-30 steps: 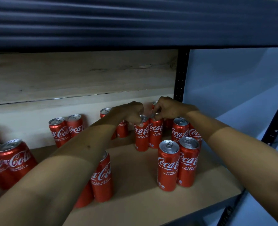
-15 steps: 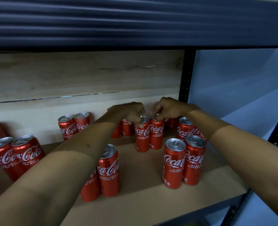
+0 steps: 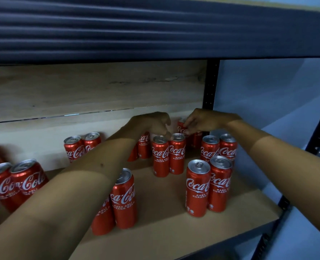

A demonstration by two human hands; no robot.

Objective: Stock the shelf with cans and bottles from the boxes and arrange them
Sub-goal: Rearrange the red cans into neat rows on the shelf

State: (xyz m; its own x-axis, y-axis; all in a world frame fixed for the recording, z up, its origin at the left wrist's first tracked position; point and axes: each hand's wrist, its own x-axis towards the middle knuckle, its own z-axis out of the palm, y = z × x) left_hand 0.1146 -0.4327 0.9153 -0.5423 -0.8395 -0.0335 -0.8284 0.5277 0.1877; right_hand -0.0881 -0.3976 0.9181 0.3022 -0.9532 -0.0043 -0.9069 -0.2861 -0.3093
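Observation:
Red Coca-Cola cans stand in pairs on the wooden shelf board point(image 3: 164, 231). My left hand point(image 3: 151, 124) reaches over the back middle pair, its curled fingertips on the rim of the left can point(image 3: 160, 156) of that pair; the right can point(image 3: 177, 154) stands against it. My right hand point(image 3: 202, 121) is just behind, fingers and thumb pinching the top of a can at the back point(image 3: 181, 125), which is mostly hidden. A front pair point(image 3: 197, 188) stands on the right, and another pair point(image 3: 124, 199) lies partly under my left forearm.
More cans stand at the back left point(image 3: 73, 149), far left point(image 3: 28, 179) and back right point(image 3: 210, 149). A dark upper shelf edge point(image 3: 155, 30) hangs overhead. A black upright point(image 3: 210, 83) marks the shelf's right end, with a pale wall beyond.
My right hand has left the right can of the middle pair and moved back onto the can behind it. My left hand stays on the left can. The view has shifted slightly.

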